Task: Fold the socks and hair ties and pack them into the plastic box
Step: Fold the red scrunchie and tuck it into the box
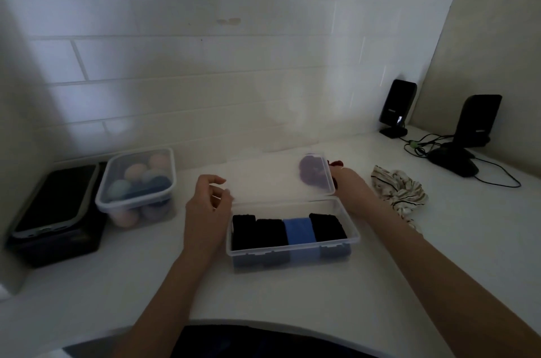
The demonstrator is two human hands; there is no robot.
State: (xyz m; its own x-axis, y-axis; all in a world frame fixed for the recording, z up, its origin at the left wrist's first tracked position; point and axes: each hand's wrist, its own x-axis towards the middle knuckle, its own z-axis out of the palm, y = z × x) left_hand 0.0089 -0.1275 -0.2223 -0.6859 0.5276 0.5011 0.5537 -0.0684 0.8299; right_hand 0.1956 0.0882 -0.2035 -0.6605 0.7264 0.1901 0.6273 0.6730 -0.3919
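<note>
A clear plastic box (294, 255) sits on the white counter in front of me. Inside it is a row of folded socks, three black (257, 230) and one blue (300, 230). Its translucent lid (272, 179) stands tilted up at the back. My left hand (209, 202) pinches the lid's left edge. My right hand (349, 187) holds the lid's right edge, its fingers partly hidden behind the lid. A purple hair tie (313, 171) shows blurred through the lid. Something small and red (336, 163) pokes out just above my right hand. A striped scrunchie (399, 192) lies to the right.
A lidded tub of coloured balls (137, 185) stands at the left, next to a black case with a phone (55, 205) on it. Two black speakers (398, 107) (475, 120), a mouse (452, 164) and cables occupy the back right corner. A tiled wall rises close behind.
</note>
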